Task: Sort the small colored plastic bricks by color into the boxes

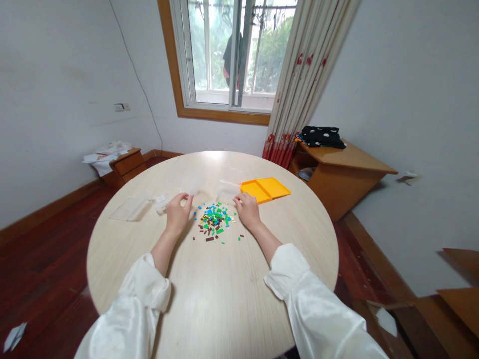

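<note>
Small building bricks (214,217) in green, blue, brown and yellow lie in a loose pile on the round table, between my two hands. My left hand (179,213) is closed in a pinch at the pile's left side. On the right side, my right hand (247,207) is also pinched closed. Thin see-through plastic (226,193), which looks like a bag, reaches from the fingers of both hands above the far edge of the pile. Its outline is faint, and I cannot tell whether it is one piece or two. An open yellow plastic case (266,189) lies just beyond my right hand.
Clear plastic packaging (129,209) and a small white packet (160,202) lie left of my left hand. The pale round table (217,309) stands before a window with a curtain (299,65). Wooden cabinets stand at both sides, the right one (348,159) bearing folded dark cloth.
</note>
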{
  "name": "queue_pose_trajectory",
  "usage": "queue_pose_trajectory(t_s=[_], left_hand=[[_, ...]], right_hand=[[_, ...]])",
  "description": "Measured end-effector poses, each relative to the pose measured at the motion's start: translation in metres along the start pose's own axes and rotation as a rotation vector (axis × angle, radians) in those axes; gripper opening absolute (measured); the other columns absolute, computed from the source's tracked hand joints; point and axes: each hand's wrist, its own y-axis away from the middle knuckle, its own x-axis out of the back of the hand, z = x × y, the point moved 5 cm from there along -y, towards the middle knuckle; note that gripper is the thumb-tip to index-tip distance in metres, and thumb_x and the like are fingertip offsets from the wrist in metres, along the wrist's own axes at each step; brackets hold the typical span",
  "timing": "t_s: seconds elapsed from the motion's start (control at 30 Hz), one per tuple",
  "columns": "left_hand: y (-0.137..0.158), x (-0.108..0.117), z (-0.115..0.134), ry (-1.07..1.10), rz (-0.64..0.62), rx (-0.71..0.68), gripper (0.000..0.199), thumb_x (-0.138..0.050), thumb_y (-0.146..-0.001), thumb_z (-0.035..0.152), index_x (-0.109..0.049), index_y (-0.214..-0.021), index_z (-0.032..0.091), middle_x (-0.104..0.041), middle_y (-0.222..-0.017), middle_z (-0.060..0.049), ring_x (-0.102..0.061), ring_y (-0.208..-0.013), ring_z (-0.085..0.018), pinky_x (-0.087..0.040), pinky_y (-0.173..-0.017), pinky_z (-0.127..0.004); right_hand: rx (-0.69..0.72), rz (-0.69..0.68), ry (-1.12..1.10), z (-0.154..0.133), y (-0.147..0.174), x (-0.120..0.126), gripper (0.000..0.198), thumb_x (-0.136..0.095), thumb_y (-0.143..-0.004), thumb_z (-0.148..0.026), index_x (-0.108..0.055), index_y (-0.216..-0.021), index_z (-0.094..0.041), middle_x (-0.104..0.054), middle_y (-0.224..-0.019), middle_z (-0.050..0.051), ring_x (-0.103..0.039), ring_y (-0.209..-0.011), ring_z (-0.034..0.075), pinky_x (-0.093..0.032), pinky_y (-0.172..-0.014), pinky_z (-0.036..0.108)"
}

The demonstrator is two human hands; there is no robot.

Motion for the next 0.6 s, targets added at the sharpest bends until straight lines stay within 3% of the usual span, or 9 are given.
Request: queue_pose_trajectory(t_s=[0.13, 0.33, 0.6], left_hand=[[-0.004, -0.010, -0.015, -0.158, -0.037, -0.005, 0.026, -0.047, -0.080, 0.036, -0.063, -0.078, 0.016, -0.069, -0.082, -0.011, -0.062, -0.081, -0.024, -0.045, -0.080, -0.037], [-0.004, -0.022, -0.015, -0.328, -0.110, -0.091, 0.026, -0.047, -0.082, 0.035, -0.063, -0.072, 0.018, -0.067, -0.075, -0.011, -0.059, -0.078, -0.026, -0.043, -0.079, -0.039], [-0.005, -0.026, -0.020, -0.406, -0.211, 0.005, 0.027, -0.046, -0.082, 0.031, -0.067, -0.078, 0.016, -0.066, -0.077, -0.015, -0.060, -0.080, -0.030, -0.042, -0.074, -0.040]], right_hand=[[-0.006, -0.057, 0.128, -0.001, -0.005, -0.005, 0.020, -0.048, -0.091, -0.024, -0.066, -0.086, -0.018, -0.067, -0.089, 0.008, -0.055, -0.087, 0.021, -0.033, -0.079, 0.034], [0.035, -0.098, 0.218, -0.003, -0.010, -0.010, 0.020, -0.051, -0.090, -0.025, -0.068, -0.083, -0.018, -0.067, -0.088, 0.009, -0.053, -0.085, 0.022, -0.031, -0.076, 0.035], [0.004, -0.155, 0.250, 0.002, -0.009, -0.017, 0.018, -0.053, -0.088, -0.025, -0.069, -0.083, -0.018, -0.068, -0.086, 0.010, -0.053, -0.086, 0.023, -0.032, -0.077, 0.036]])
